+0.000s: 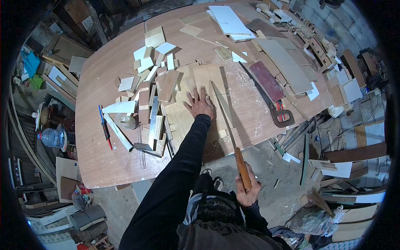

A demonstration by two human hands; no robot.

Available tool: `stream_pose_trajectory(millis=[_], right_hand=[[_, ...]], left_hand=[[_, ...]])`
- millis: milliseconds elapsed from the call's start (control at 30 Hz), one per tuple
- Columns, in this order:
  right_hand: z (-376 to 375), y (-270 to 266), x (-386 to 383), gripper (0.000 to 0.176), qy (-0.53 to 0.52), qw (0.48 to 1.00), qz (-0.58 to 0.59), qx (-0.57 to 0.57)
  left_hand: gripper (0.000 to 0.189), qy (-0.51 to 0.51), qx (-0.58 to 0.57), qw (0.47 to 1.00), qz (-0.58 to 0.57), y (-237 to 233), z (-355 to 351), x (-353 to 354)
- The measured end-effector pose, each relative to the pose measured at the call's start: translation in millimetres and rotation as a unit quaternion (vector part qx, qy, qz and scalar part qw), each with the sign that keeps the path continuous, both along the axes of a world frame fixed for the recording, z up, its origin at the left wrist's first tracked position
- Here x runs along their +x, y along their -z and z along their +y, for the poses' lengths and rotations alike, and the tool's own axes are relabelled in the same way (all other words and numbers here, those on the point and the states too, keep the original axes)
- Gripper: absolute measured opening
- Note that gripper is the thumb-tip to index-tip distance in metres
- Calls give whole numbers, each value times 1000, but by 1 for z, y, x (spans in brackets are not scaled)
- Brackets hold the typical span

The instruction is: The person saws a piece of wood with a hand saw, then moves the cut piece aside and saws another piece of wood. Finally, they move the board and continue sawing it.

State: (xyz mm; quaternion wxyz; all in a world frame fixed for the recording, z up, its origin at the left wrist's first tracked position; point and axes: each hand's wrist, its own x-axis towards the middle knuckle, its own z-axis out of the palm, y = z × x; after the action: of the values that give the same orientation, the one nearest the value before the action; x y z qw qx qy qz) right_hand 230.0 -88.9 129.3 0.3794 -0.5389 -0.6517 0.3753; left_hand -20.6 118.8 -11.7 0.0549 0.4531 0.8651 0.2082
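Note:
My left hand (pixel 200 104) lies flat with its fingers spread on a light plywood board (pixel 177 121) near the table's front edge. In my right hand (pixel 248 188) is the orange-brown wooden handle of a long thin saw (pixel 242 168), with the fingers wrapped round it. The saw's blade reaches forward over the board, to the right of my left hand, its tip near the board's far part. Whether the blade touches the wood I cannot tell. A pile of wood offcuts (pixel 143 98) is left of the board.
A large wooden table (pixel 104 162) bears a black clamp (pixel 268 102) beside a dark red block (pixel 265 80), white panels (pixel 229 21), a long board (pixel 285 64), a small jar (pixel 126 121) and a red-and-blue tool (pixel 105 127). Scrap wood and a water bottle (pixel 52 137) stand around it.

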Motion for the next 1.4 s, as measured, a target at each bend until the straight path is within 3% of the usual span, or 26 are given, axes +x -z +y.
stream_pose_trajectory(millis=[67,133,167,233,267,300,367,433,467,500,567,600,633,667,700,767,800,833,900,933,967,1033,1100,1167,1200,1400], right_hand=[[5,7,0,47,-1,1000,2,-5],[-2,40,5,47,0,992,126,-1],[-9,55,14,47,-1,992,123,-6],[-5,61,20,49,-6,949,184,-256],[-5,63,24,51,-36,987,88,-127],[-5,50,21,51,-35,987,90,-130],[-2,25,19,55,-55,997,-52,-28],[3,22,27,57,-51,997,-32,-46],[0,54,46,57,-41,945,219,-240],[5,50,45,56,-29,795,447,-410],[4,37,37,52,-12,833,375,-406],[3,14,19,50,-30,960,184,-207],[1,1,9,48,-44,999,-27,9],[0,3,11,51,-44,994,-96,38],[4,5,9,51,-42,994,-97,42],[9,6,6,56,37,993,111,-27],[9,-18,17,59,69,899,254,-351],[13,-22,12,59,71,899,253,-350],[21,-29,1,65,-55,970,177,-157],[22,-29,1,65,-99,989,54,-99],[19,-26,2,65,-99,988,53,-102],[10,-18,5,62,-81,982,-86,-146],[7,-1,8,58,-51,978,-7,-202],[0,33,12,60,-56,995,-7,-77],[-3,35,8,58,-36,988,55,-139],[-24,65,4,59,-33,984,42,-171]], left_hand=[[50,-3,-2,1000,9,0,2,0],[50,-4,16,1000,-1,-3,2,-3],[50,2,30,999,-13,-2,-1,-1],[50,4,32,999,-9,-3,2,0],[50,2,22,1000,-6,-4,2,-1],[49,1,9,1000,-3,-3,0,-1],[49,0,12,1000,-3,-2,1,-1],[50,-1,17,1000,-3,-1,2,-2],[50,-1,21,1000,5,0,2,-2],[50,-1,24,1000,11,0,0,-1],[50,-3,11,1000,5,-3,3,-1],[50,-7,-6,1000,0,-3,1,-2],[50,-3,-8,1000,-2,-2,-2,-1],[50,-3,-11,1000,1,-3,-1,-1],[50,-5,-12,1000,3,-4,1,-2],[51,-2,1,1000,2,-2,0,-1],[51,-2,-4,1000,-4,-1,0,-1],[51,-2,-10,1000,-10,-4,1,0],[51,1,-30,999,-23,-6,3,-1],[51,2,-34,999,-27,-5,5,-3],[51,3,-38,999,-31,-4,4,-3],[52,-2,-21,999,-29,-3,1,-1],[53,-4,-1,1000,-28,0,2,2],[56,-5,9,1000,2,7,3,0],[58,-1,14,1000,1,6,2,-1],[57,-5,13,1000,-10,1,2,0]])
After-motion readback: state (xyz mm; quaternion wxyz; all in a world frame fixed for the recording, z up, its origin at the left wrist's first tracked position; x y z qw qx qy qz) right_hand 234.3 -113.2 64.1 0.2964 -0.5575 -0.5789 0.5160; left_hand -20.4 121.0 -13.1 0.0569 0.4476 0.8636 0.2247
